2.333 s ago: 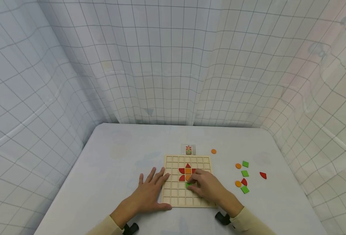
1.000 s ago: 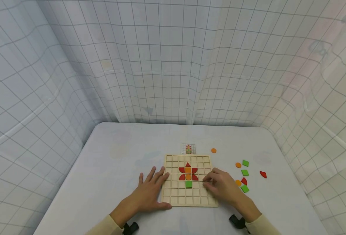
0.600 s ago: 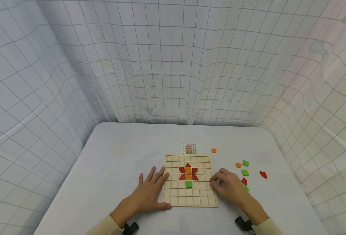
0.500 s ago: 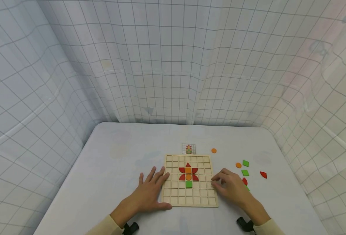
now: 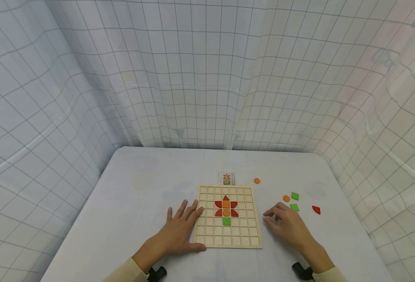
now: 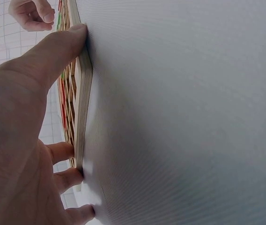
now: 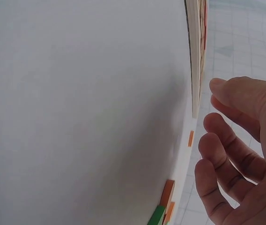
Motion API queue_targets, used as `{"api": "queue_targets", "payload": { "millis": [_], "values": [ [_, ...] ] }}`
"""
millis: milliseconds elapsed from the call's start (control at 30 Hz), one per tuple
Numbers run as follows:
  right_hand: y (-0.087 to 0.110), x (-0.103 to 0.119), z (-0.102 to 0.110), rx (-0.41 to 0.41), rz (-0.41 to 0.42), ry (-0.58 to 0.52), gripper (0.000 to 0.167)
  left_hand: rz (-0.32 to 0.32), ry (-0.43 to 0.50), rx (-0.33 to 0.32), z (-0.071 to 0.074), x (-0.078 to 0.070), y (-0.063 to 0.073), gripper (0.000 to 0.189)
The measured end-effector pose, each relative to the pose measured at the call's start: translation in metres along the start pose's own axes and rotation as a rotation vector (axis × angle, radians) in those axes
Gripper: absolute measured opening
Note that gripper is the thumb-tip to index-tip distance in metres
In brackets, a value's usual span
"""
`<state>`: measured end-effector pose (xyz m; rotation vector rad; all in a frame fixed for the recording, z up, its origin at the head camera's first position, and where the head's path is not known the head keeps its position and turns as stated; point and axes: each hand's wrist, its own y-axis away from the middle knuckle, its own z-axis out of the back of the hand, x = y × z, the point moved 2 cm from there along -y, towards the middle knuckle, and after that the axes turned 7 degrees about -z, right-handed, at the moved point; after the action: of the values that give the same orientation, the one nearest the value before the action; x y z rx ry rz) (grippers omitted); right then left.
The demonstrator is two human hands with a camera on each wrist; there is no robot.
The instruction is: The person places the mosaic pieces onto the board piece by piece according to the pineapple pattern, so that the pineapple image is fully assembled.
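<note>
In the head view, a wooden grid board (image 5: 207, 247) lies on the table. Set in its cells are a red triangle (image 5: 225, 197), an orange square (image 5: 226, 204), red quarter-round pieces (image 5: 234, 213), an orange disc (image 5: 226, 212) and a green square (image 5: 226, 221). My left hand (image 5: 180, 233) rests with fingers spread at the board's left side, and in the left wrist view its thumb (image 6: 74, 40) presses the rim near the corner. Right of the board, my right hand (image 5: 287, 224) hovers, fingers loosely bent, nothing between thumb and fingertips. It hides some loose pieces.
A small pattern card (image 5: 226, 178) lies just behind the board. Loose pieces are scattered on the right: an orange disc (image 5: 257, 181), another orange disc (image 5: 286, 198), green squares (image 5: 295, 196) and a red quarter-round (image 5: 316, 210). Gridded white curtains (image 5: 207, 78) enclose the table.
My right hand has let go of the green square, now flat in its cell, and moved right off the board, over the loose pieces. The left hand has stayed put.
</note>
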<state>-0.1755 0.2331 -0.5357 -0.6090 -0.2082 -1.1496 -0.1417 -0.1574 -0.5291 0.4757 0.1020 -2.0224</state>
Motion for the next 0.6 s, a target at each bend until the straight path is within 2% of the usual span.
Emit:
{"api": "queue_targets", "payload": {
  "millis": [167,600],
  "values": [
    [0.004,-0.007,0.004,-0.024,0.007,-0.013,0.027,-0.003,0.005,0.000,0.000,0.000,0.000,0.125],
    [0.009,-0.024,0.018,-0.026,-0.058,0.003,0.028,-0.002,0.006,-0.004,0.000,0.000,0.000,0.125]
  ]
}}
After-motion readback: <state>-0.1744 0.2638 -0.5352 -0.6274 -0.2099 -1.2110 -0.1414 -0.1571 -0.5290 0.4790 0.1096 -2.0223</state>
